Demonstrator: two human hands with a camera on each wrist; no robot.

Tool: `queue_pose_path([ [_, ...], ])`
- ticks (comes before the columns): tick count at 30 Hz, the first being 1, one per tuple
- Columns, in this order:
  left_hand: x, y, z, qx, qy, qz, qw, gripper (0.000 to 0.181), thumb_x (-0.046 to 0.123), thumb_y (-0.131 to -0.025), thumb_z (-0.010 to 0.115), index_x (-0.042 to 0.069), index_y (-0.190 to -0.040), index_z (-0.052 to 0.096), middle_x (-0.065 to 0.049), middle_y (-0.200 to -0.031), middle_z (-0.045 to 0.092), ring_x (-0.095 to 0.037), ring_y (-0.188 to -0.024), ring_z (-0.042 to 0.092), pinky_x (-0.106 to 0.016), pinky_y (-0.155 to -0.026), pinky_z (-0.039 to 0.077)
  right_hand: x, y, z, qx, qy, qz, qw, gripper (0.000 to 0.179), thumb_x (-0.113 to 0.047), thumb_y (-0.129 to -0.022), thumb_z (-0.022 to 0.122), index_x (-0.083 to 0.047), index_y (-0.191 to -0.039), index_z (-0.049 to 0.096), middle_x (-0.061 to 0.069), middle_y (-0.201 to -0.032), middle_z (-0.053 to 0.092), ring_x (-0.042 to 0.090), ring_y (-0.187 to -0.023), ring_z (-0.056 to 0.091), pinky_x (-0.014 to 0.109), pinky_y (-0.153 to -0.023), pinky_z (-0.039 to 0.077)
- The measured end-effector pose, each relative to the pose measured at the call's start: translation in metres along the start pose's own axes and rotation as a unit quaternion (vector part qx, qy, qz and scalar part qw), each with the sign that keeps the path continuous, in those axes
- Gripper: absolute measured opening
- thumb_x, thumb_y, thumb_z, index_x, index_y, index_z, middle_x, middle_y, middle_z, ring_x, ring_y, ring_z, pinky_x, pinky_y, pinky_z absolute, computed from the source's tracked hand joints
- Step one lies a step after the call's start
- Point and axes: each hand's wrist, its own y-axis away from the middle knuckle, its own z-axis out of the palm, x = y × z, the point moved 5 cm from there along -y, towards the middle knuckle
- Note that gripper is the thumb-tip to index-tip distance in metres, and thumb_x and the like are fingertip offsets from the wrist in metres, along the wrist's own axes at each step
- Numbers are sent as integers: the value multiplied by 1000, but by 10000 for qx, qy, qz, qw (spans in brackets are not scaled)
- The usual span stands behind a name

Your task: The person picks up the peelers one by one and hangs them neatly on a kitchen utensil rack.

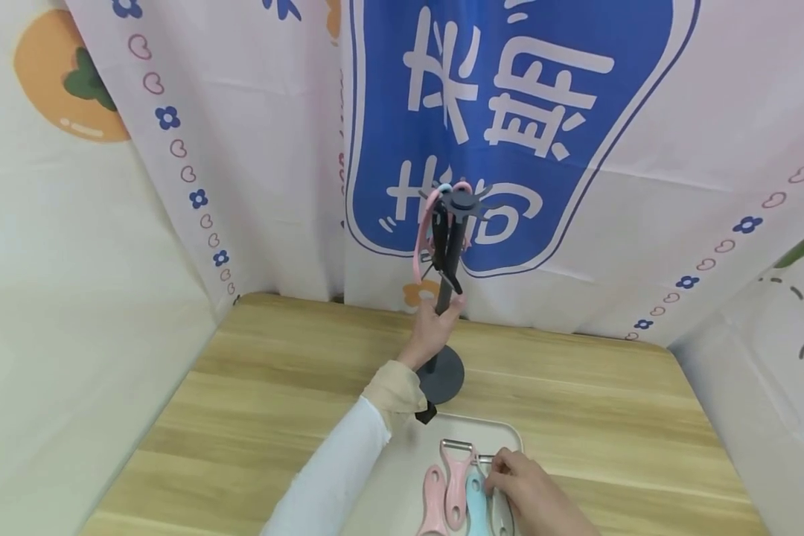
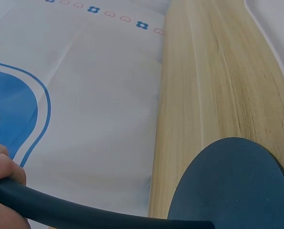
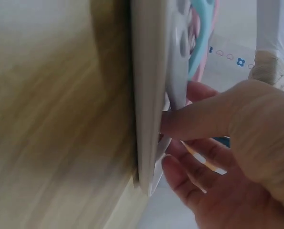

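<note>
My left hand (image 1: pixel 431 327) grips the pole of a dark utensil stand (image 2: pixel 84 210), below its hooks. The stand's round base (image 1: pixel 444 376) rests on the table behind the tray. Pink (image 1: pixel 422 242) and black handled tools (image 1: pixel 438 238) hang from its top, with a bit of light blue among them. In the cream tray (image 1: pixel 509 428), my right hand (image 1: pixel 525 484) pinches a grey-white peeler (image 1: pixel 502 514) near its head, between thumb and fingers. Beside it lie a light blue peeler (image 1: pixel 477 506), a pink peeler (image 1: pixel 457 476) and another pink-handled tool (image 1: pixel 434 495).
The wooden table (image 1: pixel 610 417) extends to both sides of the tray. A printed curtain (image 1: pixel 295 186) hangs along the back edge, close behind the stand. White sheets (image 1: pixel 74 320) border the sides. A black piece (image 1: pixel 426 413) sits at my left wrist.
</note>
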Motion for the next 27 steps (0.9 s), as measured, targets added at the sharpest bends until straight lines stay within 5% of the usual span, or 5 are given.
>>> queue_pose_path([
  [12, 2, 1, -3, -5, -10, -56, 10000, 61, 37, -111, 57, 17, -56, 41, 10, -49, 34, -9, -44, 25, -26, -45, 22, -3, 3, -4, 223, 772, -578, 9951, 43, -34, -67, 96, -23, -103, 75, 0, -115, 62, 7, -92, 55, 28, -76, 52],
  [17, 2, 2, -4, 67, -27, -113, 9999, 61, 39, -110, 58, 16, -56, 41, 10, -49, 34, -8, -44, 25, -26, -46, 22, -6, 4, -17, 608, 935, -725, 9911, 48, -7, -63, 91, -22, -105, 74, -1, -115, 60, 5, -88, 50, 24, -72, 48],
  [20, 0, 3, -3, 94, -59, -154, 9998, 61, 41, -110, 58, 17, -56, 41, 10, -49, 34, -8, -44, 26, -26, -46, 22, -6, 3, -27, 521, 619, -396, 9959, 47, 10, -74, 84, -22, -107, 74, -2, -119, 60, 6, -91, 53, 26, -76, 55],
  [23, -1, 3, -2, 89, -70, -95, 9999, 60, 39, -110, 58, 16, -56, 41, 10, -49, 34, -8, -44, 26, -26, -46, 21, -5, 1, -40, 631, 327, -43, 9975, 41, 8, -81, 84, -24, -105, 72, -7, -123, 62, 7, -97, 60, 28, -82, 59],
  [27, 0, 3, -2, 78, -3, 15, 10000, 60, 36, -110, 58, 16, -56, 41, 10, -49, 34, -8, -44, 25, -26, -46, 21, -3, -7, -63, 1318, 390, -213, 9903, 41, 6, -78, 87, -21, -105, 71, -12, -122, 64, 6, -101, 67, 22, -87, 58],
])
